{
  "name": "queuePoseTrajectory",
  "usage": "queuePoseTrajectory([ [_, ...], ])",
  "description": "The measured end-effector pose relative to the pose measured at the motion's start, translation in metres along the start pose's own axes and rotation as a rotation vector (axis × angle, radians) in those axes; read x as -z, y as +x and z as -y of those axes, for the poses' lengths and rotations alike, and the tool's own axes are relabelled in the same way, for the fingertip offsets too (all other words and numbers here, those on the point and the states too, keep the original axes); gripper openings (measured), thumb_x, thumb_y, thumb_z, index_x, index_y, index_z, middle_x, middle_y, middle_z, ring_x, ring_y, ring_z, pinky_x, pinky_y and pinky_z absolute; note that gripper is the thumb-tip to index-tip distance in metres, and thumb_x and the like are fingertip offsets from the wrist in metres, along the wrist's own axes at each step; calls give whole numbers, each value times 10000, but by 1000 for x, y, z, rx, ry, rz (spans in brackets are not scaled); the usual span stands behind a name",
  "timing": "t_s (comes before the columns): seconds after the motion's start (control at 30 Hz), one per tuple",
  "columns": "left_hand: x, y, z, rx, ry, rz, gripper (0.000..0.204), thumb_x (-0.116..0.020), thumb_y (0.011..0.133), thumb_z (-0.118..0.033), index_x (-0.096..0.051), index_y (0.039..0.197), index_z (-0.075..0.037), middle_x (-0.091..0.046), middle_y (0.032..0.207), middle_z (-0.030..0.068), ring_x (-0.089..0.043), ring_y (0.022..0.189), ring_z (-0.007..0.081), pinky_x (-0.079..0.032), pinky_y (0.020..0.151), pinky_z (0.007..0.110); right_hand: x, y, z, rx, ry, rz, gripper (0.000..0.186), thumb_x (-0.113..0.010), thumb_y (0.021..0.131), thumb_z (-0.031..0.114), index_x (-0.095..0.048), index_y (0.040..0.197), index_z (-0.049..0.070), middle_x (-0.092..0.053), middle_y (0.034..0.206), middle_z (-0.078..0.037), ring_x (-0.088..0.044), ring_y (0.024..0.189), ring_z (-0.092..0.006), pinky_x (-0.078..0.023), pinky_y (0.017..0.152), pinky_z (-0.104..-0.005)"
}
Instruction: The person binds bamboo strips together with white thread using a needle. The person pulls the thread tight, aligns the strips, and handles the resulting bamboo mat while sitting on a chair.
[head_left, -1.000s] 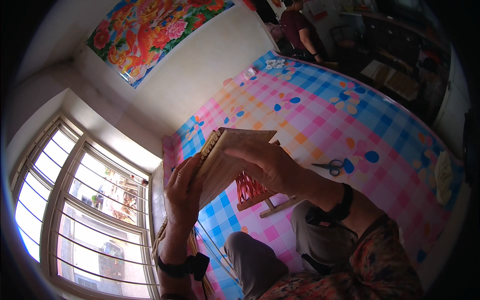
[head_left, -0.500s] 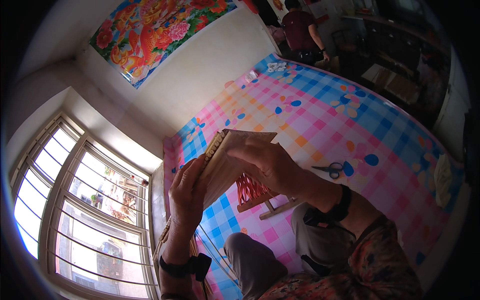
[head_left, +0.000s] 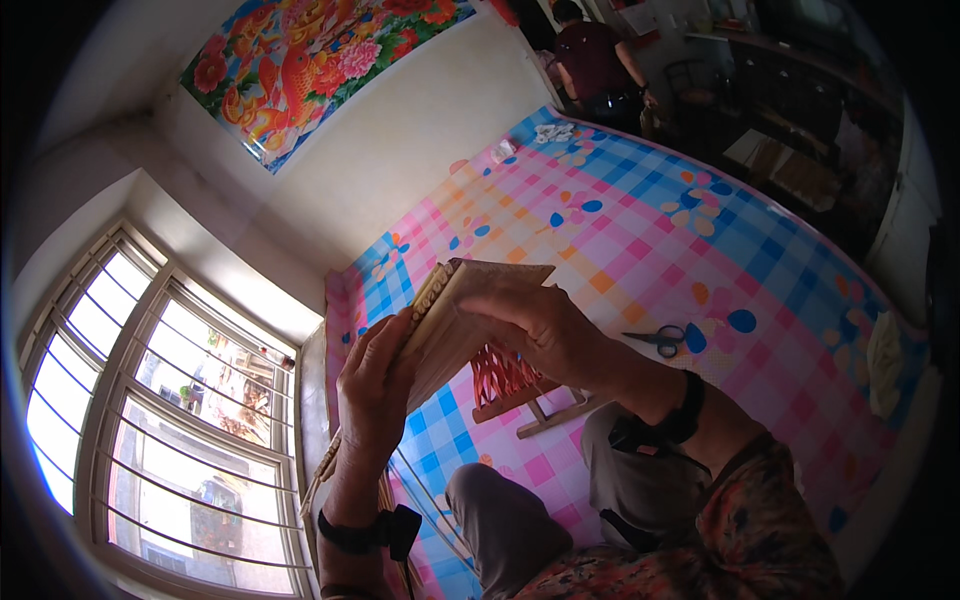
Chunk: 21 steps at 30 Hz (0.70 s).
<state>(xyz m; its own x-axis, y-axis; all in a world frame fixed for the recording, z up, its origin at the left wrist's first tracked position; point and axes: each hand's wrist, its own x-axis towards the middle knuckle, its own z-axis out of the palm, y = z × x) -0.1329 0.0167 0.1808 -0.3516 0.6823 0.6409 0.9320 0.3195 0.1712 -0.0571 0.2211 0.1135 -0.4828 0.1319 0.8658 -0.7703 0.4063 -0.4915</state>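
Note:
Both hands are raised in front of me around a pale, straw-coloured panel (head_left: 440,355) of thin strips, with a row of knobbly braiding along its left edge. My left hand (head_left: 372,390) is wrapped round that braided edge, fingers closed on it. On the other side, my right hand (head_left: 540,325) bends its fingers over the panel's upper part; its fingertips are partly hidden. Below the right hand is a small wooden stool (head_left: 530,395) with red cord webbing. Black-handled scissors (head_left: 662,340) lie to the right of that hand.
I sit on a large platform with a checked pink and blue cover (head_left: 640,270). A barred window (head_left: 200,420) is on the left. At the far edge, a person in a dark red top (head_left: 598,62) stands. A pale cloth (head_left: 885,365) lies at the right edge.
My hands and the panel stay almost in place, with only a slight shift. The person in the background has moved a little to the left and holds something near the right hand.

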Motion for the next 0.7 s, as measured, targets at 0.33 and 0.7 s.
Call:
queuePoseTrajectory([
  [0.33,-8,-18,-20,-44,42,-10,409,-655,842,18,-609,1247,-21,-634,1153,178,-636,1030,335,-525,873,400,15,-13,35,-161,-98,114,240,-592,929,21,-603,1167,-7,-646,1094,-179,-655,1012,-311,-533,882,-376],
  [0.7,-55,-102,-69,-257,104,45,441,-674,792,-19,-608,1227,9,-607,1123,171,-625,937,281,-507,750,384,42,-111,89,-435,-215,253,294,-656,879,-3,-633,1170,38,-655,1055,-147,-661,972,-311,-541,809,-367],
])
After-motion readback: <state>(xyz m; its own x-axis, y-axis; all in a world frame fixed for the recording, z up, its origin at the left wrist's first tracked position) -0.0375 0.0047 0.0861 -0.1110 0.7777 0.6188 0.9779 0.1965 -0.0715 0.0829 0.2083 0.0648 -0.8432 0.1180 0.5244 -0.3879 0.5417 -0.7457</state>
